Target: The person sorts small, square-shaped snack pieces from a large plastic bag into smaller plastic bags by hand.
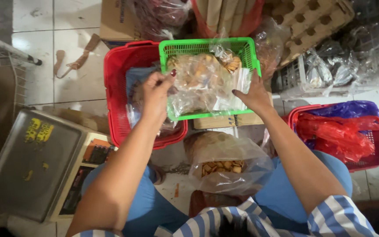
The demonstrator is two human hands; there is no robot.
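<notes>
My left hand (156, 94) pinches the edge of a clear plastic bag of small crackers (200, 81) that lies in a green basket (207, 46). My right hand (253, 94) presses on the right side of the same bag, fingers spread over the plastic. The green basket rests partly over a red basket (117, 83) that holds more clear packets. Between my knees stands a large open plastic bag (227, 164) with square crackers inside.
A metal weighing scale (29, 162) stands at the lower left. A second red basket (369, 160) with red and blue plastic bags is at the right. Cardboard boxes, egg trays (312, 19) and bagged goods crowd the far side on the white tiled floor.
</notes>
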